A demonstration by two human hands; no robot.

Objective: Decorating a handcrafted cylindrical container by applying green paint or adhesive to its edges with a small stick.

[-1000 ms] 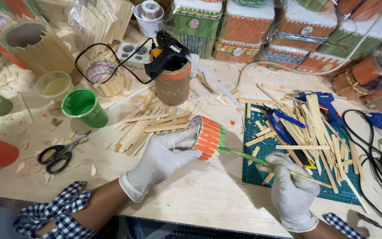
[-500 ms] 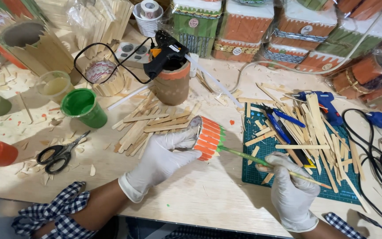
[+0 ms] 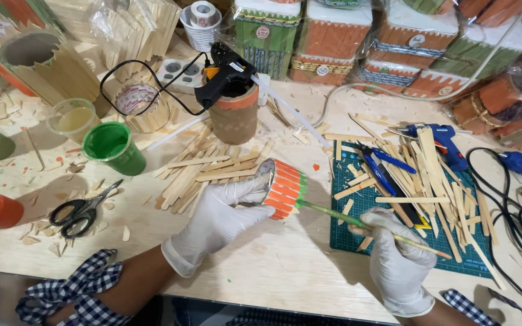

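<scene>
Your gloved left hand grips the orange pot, tilted on its side just above the bench near its front edge. Your gloved right hand is closed around a brush, whose tip touches the pot. The right hand sits over the green mat strewn with sticks.

A single camera sits on the person's head and looks steeply down and forward over the wooden worktop. It is close: the two hands, left hand and right hand, fill the lower middle, with forearms entering from the bottom edge. The far edge of the view reaches a row of wrapped boxes along the top. No second view overlaps it.
</scene>
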